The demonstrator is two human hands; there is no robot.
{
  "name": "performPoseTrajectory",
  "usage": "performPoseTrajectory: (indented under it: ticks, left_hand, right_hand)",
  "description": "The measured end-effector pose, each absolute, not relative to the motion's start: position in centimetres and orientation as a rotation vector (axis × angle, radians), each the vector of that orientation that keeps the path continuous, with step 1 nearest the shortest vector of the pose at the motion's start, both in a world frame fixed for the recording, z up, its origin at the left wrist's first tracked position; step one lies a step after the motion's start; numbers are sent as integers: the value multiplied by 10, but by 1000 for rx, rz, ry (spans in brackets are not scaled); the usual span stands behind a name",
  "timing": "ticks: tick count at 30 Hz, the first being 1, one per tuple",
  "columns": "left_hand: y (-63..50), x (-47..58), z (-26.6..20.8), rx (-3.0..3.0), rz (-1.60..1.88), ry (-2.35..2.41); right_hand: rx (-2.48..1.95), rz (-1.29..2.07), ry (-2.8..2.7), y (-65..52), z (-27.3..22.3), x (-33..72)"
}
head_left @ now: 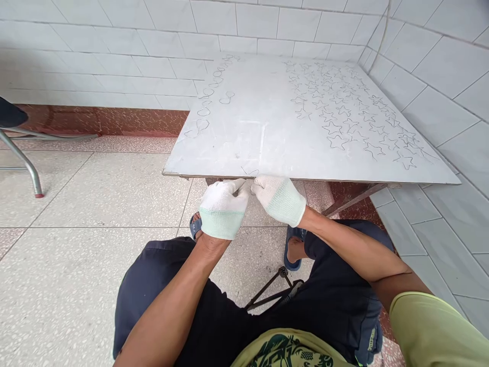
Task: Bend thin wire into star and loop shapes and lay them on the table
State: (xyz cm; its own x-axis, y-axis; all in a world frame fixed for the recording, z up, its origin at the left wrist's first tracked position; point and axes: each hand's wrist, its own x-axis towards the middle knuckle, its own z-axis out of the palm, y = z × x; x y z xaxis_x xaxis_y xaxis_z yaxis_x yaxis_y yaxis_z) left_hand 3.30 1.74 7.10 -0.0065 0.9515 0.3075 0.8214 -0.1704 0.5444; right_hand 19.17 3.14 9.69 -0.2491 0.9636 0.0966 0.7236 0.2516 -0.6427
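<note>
Both my hands wear white knit gloves with pale green cuffs and meet at the near edge of the white table [214, 162]. A thin bent wire [250, 172] rises in a small angle just above the edge, between the fingertips. My left hand [224, 201] is closed, thumb and forefinger pinched at the wire. Close beside it, my right hand [273, 191] pinches the same wire, its fingers partly hidden. Many star-shaped wires [344, 109] lie spread over the table's right half. Wires bent into rounded loops [204, 111] form a row along its left side.
White tiled walls [160, 46] border the table behind and on the right. A metal chair leg [28, 165] stands at far left on the speckled floor [95, 204]. Below are my knees, slippers [292, 250] and a folding stool's dark frame [271, 290].
</note>
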Motion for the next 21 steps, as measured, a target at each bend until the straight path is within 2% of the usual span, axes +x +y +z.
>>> performPoseTrajectory:
  ticks: [12,17,21]
  left_hand:
    - [13,30,86,2180,847,1900]
    - [14,27,92,2157,839,1882]
    - [14,22,96,2099,864,1867]
  right_hand:
    - [-1600,910,-2116,40,114,203]
    - [-1471,1340,-1788,46,111,207]
    - [-1404,1502,-1580,49,125,217]
